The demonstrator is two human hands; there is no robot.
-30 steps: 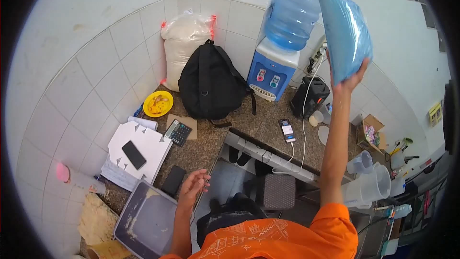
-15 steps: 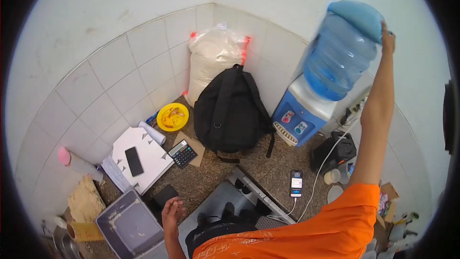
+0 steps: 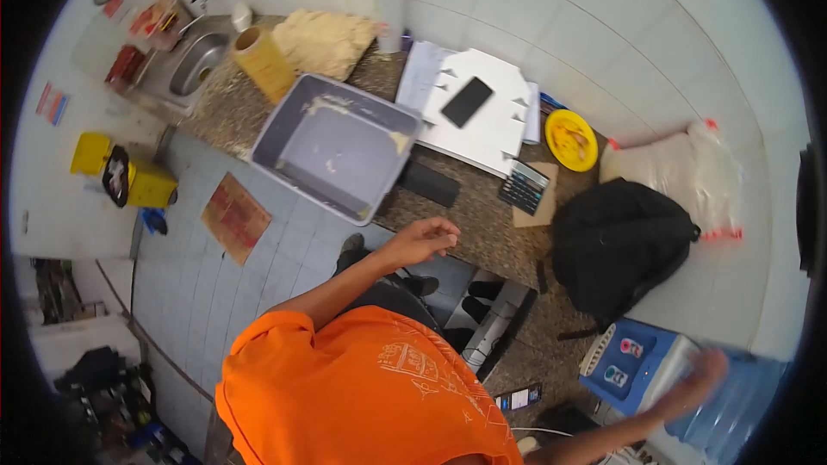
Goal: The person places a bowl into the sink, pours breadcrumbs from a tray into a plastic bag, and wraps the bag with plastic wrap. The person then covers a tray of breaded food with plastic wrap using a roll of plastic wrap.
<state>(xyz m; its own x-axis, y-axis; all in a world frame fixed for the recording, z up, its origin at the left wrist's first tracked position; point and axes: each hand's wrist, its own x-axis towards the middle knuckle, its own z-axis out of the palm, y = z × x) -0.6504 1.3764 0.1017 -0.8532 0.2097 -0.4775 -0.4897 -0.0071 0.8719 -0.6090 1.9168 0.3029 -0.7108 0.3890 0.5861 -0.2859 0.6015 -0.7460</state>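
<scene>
My left hand (image 3: 426, 239) hovers near the counter's front edge, fingers loosely curled and apart, with nothing visible in them. Closest to it are a dark flat case (image 3: 429, 183) and a grey plastic tub (image 3: 340, 155) smeared with pale residue. My right hand (image 3: 702, 375), blurred, is in front of or against the large blue water bottle (image 3: 745, 405) on the blue-and-white water dispenser (image 3: 633, 362); contact and finger position are unclear. A black backpack (image 3: 620, 245) stands beside the dispenser.
The counter also holds a calculator (image 3: 524, 187), a dark phone (image 3: 467, 102) on white sheets (image 3: 482, 65), a yellow plate (image 3: 552, 125) of food, a dough-coloured slab (image 3: 323, 43) and a lit phone (image 3: 519, 398). A sink (image 3: 196, 65) lies far left; cardboard (image 3: 235, 217) is on the floor.
The view has swung left toward the tub and sink. My right hand has come down from the light blue cover atop the bottle; my left hand is now farther out in front of my body.
</scene>
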